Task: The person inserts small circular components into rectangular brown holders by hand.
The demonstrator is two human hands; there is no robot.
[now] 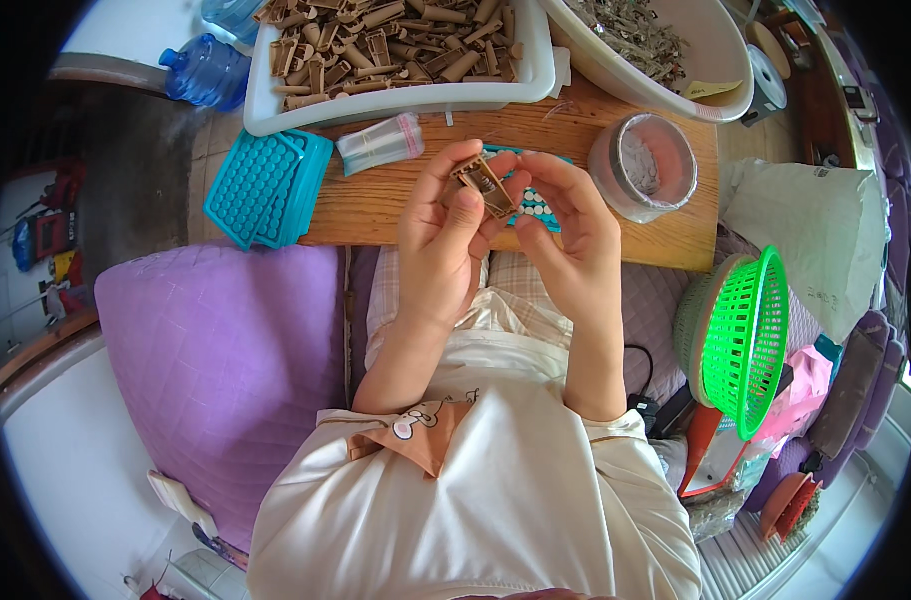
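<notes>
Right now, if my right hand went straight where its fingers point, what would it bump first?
Your right hand would probably bump the small, hollow brown piece held by your left hand; depth is unclear, so they might already touch.

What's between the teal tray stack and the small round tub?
Head view: a bundle of clear plastic bags, then the left hand holding a brown part, the right hand close by, and a partly hidden teal tray of white discs.
</notes>
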